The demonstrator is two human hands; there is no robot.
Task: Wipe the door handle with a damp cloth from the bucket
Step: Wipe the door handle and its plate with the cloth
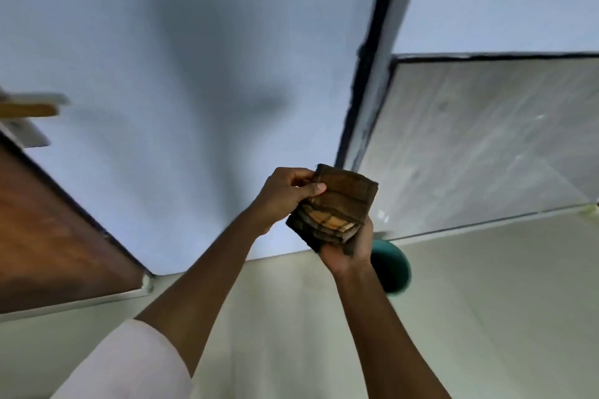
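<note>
A folded brown checked cloth (340, 204) sits between both hands in front of a pale blue wall. My left hand (285, 194) pinches its upper left edge with thumb and fingers. My right hand (351, 251) cups it from below. Just behind my right wrist, a teal bucket (393, 269) stands on the floor, partly hidden. At the far left edge, blurred, a gold door handle (29, 109) sticks out from a brown wooden door (52, 236).
A dark vertical frame (369, 74) divides the wall from a grey marbled panel (486, 139) on the right. Pale floor tiles (486, 317) fill the lower part of the view.
</note>
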